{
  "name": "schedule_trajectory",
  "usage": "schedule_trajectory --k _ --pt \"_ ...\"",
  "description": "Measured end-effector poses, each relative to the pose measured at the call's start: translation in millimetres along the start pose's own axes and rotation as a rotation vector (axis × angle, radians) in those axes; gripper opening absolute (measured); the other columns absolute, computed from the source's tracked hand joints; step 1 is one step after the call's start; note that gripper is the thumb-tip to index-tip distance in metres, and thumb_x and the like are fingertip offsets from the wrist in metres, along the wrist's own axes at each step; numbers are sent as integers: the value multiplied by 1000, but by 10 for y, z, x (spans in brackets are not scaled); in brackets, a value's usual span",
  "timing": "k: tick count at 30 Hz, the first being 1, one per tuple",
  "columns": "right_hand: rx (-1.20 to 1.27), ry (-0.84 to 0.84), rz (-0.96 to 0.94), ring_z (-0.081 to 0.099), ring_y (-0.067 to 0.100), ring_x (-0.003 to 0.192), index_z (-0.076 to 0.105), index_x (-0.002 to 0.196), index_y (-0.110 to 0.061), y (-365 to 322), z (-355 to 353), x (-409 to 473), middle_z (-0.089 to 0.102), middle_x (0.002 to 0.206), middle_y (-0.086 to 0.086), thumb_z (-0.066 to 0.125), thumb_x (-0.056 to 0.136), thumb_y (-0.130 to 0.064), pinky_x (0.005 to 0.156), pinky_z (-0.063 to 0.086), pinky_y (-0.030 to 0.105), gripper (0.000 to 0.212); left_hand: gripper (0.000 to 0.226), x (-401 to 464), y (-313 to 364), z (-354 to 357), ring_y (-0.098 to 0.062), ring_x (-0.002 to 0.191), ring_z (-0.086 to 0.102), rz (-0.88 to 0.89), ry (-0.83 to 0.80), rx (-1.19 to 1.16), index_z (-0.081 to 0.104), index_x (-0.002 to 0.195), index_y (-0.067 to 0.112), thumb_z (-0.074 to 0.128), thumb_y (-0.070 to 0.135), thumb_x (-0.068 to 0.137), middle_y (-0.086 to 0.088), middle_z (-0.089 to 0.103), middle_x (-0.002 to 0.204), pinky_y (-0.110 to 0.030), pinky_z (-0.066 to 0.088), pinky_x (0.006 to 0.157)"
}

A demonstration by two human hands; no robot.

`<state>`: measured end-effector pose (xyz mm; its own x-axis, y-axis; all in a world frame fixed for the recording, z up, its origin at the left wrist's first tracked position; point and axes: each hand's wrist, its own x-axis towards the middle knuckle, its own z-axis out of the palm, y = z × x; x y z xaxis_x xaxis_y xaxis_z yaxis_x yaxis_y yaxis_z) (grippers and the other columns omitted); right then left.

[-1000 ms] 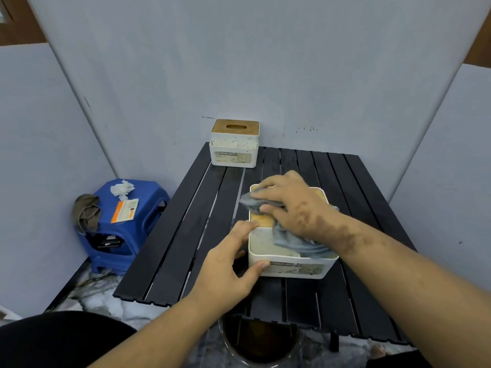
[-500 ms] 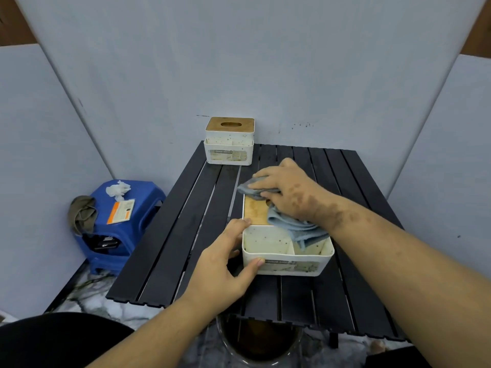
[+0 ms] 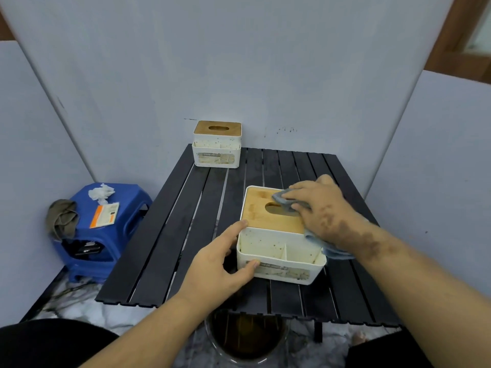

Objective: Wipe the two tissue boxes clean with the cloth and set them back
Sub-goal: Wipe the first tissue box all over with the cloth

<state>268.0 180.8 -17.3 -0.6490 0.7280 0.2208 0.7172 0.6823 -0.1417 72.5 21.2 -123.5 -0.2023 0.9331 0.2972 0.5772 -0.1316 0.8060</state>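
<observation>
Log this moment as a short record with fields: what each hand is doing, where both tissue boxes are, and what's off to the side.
right hand: presses the grey cloth on the near tissue box, on its wooden lid
left hand: grips that box's left front corner
far tissue box: back left of the black slatted table, untouched
side: blue stool left of table, bearing a crumpled tissue, a card and a brown rag
</observation>
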Motion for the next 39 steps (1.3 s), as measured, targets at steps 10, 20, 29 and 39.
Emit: schedule_trajectory --k 10,20,29,39 --pt "14 -15 -79 36 13 103 57 128 -49 -190 27 -13 54 131 -26 52 98 -40 97 34 36 32 72 -33 2 -9 -5 116 64 -22 13 3 43 140 53 75 54 76 21 68 120 -31 55 98" --pt "271 18 -46 55 21 105 70 117 -35 186 15 -285 65 118 -13 66 91 -13 98 40 32 33 72 -13 1 -4 -2 115 63 -40 -1 25 41 140 55 75 53 76 24 67 120 -29 56 96" --pt "313 61 -27 58 16 101 66 107 -51 347 -69 -530 66 113 -22 69 89 -13 92 45 38 43 71 3 4 8 5 119 59 -14 2 59 36 137 64 71 61 75 27 65 124 -22 52 99" --pt "128 43 -166 40 18 97 61 129 -39 -440 112 -433 62 120 -16 57 92 -18 88 45 35 43 74 -17 38 -6 9 118 58 1 12 86 33 139 66 77 53 81 31 64 124 -22 52 99"
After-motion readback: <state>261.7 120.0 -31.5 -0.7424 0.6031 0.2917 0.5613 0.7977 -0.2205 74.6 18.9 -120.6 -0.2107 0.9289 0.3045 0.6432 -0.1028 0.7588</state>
